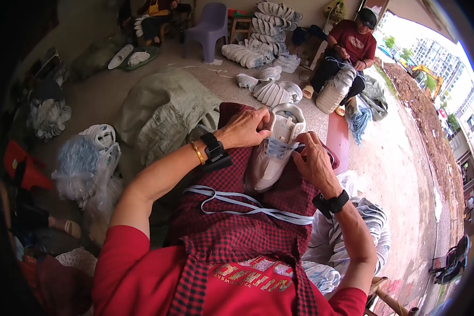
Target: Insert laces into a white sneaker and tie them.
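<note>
A pale grey-white sneaker point(265, 171) lies on my lap, its toe pointing toward me. Light blue shoelace point(279, 147) crosses its tongue. At the shoe's left side, my left hand point(246, 128) is closed on the upper near the opening. My right hand point(315, 160) has bent fingers pinched together at the right eyelet edge, where the lace runs; the exact grip is partly hidden. Several loose pale blue laces point(237, 203) lie across my red-and-black checked apron point(216, 237), below the toe.
A large grey-green woven sack point(163, 105) lies ahead on the left. Bagged shoe parts point(92, 163) stand left of it; more white uppers point(347, 231) are heaped by my right arm. Ahead are stacked uppers point(271, 31), a purple chair point(208, 29) and a seated person point(353, 45) handling laces.
</note>
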Motion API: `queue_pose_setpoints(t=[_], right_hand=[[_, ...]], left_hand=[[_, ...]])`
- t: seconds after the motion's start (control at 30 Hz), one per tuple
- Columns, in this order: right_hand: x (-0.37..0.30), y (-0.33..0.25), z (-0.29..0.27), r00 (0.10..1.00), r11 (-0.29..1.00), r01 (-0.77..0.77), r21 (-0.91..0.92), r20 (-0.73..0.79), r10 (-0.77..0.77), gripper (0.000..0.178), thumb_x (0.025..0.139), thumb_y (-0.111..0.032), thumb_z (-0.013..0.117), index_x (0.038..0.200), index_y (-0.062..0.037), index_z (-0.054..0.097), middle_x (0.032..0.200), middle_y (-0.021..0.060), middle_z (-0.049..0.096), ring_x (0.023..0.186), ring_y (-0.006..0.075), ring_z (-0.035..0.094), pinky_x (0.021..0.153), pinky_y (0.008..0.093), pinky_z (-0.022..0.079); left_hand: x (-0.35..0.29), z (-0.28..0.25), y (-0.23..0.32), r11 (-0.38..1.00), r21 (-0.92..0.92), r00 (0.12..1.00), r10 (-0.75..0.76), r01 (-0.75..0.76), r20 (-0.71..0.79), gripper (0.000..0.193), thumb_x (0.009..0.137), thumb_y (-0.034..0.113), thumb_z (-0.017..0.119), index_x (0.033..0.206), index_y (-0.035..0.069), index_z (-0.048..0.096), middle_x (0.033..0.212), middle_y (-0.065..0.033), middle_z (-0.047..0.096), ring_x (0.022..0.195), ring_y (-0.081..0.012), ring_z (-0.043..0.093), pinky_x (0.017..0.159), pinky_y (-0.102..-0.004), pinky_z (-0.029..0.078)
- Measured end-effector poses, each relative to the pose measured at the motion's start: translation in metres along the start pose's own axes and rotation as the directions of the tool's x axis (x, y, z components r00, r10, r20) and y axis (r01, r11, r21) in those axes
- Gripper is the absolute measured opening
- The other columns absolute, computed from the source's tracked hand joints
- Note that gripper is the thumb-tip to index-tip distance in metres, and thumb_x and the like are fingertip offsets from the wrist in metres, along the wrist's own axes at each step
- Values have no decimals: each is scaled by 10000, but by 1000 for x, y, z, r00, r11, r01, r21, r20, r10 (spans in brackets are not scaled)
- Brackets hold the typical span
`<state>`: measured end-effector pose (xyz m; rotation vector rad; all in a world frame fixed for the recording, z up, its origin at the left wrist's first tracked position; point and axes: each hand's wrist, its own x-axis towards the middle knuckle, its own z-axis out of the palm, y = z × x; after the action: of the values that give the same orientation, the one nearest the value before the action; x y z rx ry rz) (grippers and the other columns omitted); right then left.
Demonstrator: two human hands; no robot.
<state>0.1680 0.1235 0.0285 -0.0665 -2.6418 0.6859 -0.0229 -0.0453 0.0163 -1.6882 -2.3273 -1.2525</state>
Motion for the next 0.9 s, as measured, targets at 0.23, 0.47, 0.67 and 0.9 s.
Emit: queue_pose_setpoints(t=[0.23,0.47,0.67,0.9], right_hand=[[3,15,8,992,942,112,-316,-13,-122,260,791,-112,685,1041,-92,613,978,107,592,980,326,568,782,438,501],[8,7,11,984,969,141,-203,-82,-161,178,809,-122,674,987,-115,664,980,98,586,989,315,555,777,424,509],[19,9,10,980,972,191,-135,-22,-196,119,819,-103,676,937,-89,661,984,111,584,988,331,546,799,435,486],[22,-2,3,980,978,139,-159,167,-112,210,830,-103,676,993,-12,579,786,158,630,782,373,631,722,480,485]], left_hand=[[-4,-6,-1,990,64,982,112,-123,149,189,820,125,716,922,19,598,732,-118,622,689,-252,645,633,-376,499],[-11,-14,-27,850,317,907,405,-421,118,95,875,147,669,929,69,666,781,-98,600,738,-308,632,662,-410,512],[-17,-17,-25,803,428,895,445,-415,32,101,861,129,684,935,63,668,772,-88,576,736,-283,619,640,-397,517],[-14,-17,-26,788,445,886,463,-426,27,127,831,89,707,948,53,673,783,-92,598,729,-290,631,631,-392,524]])
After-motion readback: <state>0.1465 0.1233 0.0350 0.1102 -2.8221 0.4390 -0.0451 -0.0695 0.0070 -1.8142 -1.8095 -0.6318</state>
